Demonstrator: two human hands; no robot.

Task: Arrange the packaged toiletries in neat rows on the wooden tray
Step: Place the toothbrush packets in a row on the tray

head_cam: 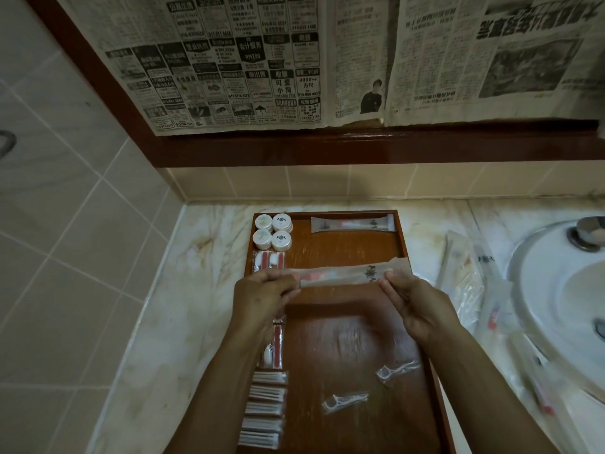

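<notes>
A long wooden tray [340,244] lies on the marble counter. My left hand [262,299] and my right hand [415,306] pinch the two ends of a long packaged toothbrush [347,273], held level above the tray's upper half. Another packaged toothbrush [352,223] lies along the tray's far edge. Round white soap packs [272,231] sit in the far left corner. Down the left side lie red-and-white packets [269,262] and a column of cotton-bud packs [265,407]. Two wrapped floss picks [397,371] lie loose on the near right of the tray.
More packaged toothbrushes [465,273] lie loose on the counter to the right of the tray. A white sink [563,306] with a metal tap [589,232] is at the far right. Tiled walls stand behind and to the left; newspaper [327,60] covers the framed mirror above.
</notes>
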